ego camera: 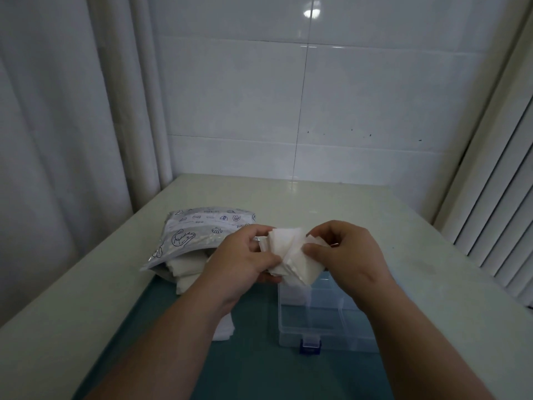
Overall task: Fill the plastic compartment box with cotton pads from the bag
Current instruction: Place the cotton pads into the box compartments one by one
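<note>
Above the clear box (323, 316), white square pads (291, 255) fan unevenly.

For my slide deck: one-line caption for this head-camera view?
The left hand and right hand grip a stack of cotton pads above the clear compartment box, open bag alongside.

Perhaps a home bathroom: glossy white wall tiles (375, 90), pale curtain (57, 111), slatted blind (496, 197), counter (317, 203).

Both hands, left (242, 259) and right (343, 249), pinch a stack of pads (291, 255) above the clear box (323, 319); the open bag (199, 238) lies left.
</note>
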